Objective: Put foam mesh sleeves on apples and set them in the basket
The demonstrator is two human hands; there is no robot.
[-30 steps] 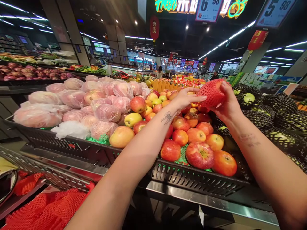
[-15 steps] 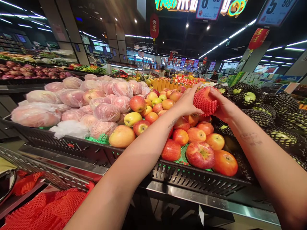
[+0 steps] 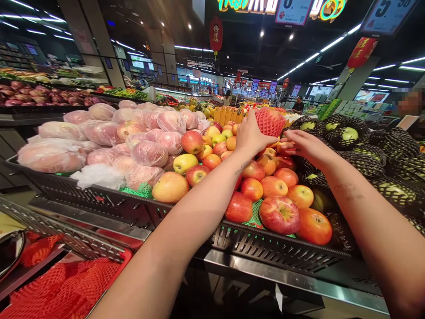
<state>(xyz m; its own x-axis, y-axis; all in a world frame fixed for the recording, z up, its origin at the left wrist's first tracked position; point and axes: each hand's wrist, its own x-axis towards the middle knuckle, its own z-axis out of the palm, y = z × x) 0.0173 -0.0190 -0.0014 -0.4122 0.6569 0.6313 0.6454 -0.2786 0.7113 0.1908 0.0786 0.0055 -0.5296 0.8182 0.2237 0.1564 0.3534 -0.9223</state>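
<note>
An apple in a red foam net [image 3: 270,122] sits in my left hand [image 3: 249,136], thumb stretched below it and the other fingers hidden behind. It is above the back of the loose red and yellow apples [image 3: 274,186]. My right hand [image 3: 303,145] is apart from the netted apple, lower and to its right. Its fingers are apart and point left over the loose apples; I cannot tell whether they touch one. The loose apples lie on green netting [image 3: 256,213] in a black slatted crate [image 3: 279,249].
Left of the loose apples are plastic-wrapped pink fruits [image 3: 149,153]. Dark-netted green fruits [image 3: 348,138] are piled at the right. Red foam nets [image 3: 63,288] fill a holder at the lower left. A metal ledge [image 3: 299,281] runs below the crate. Another person [image 3: 411,108] is at the right edge.
The netted apple has moved left and slightly up with my left hand. My right hand has come off it and moved slightly lower, its fingers now stretched out.
</note>
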